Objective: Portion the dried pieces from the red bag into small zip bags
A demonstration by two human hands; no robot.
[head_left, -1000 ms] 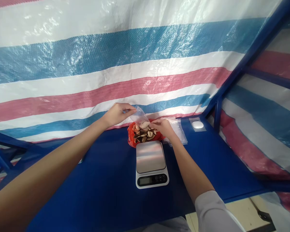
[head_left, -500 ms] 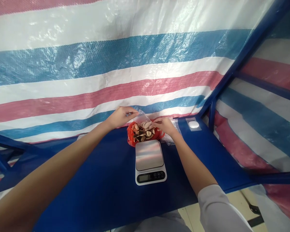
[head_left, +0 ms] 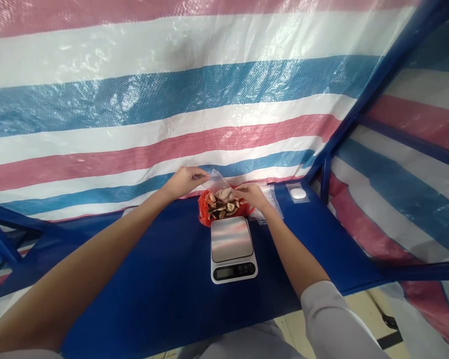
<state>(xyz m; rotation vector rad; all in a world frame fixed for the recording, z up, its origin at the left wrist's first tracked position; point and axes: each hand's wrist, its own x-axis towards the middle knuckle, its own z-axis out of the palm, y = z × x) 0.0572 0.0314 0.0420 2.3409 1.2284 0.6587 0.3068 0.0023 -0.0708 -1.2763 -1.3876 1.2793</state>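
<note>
A clear plastic bag (head_left: pixel 217 179) with pale pieces in its lower part is held between my two hands. My left hand (head_left: pixel 186 180) pinches its upper left edge with the fingertips. On its right side, the fingers of my right hand (head_left: pixel 251 195) are closed on the bag. Below it lies an open red plastic bag (head_left: pixel 203 212) filled with dried brown and cream slices (head_left: pixel 224 207), whose exact kind I cannot tell. Directly in front of the red bag stands a white digital kitchen scale (head_left: pixel 232 242) with a bare shiny plate; its display looks blank.
Flat clear plastic bags (head_left: pixel 271 202) lie right of the red bag. Farther right, a small clear packet holds a white oval object (head_left: pixel 298 193). Blue metal posts (head_left: pixel 325 177) and striped sheeting (head_left: pixel 164 127) enclose the blue table (head_left: pixel 153 279).
The view has shifted slightly. My left hand has moved a little to the left with the clear bag's edge, and my right hand keeps its hold. The scale and red bag have stayed put.
</note>
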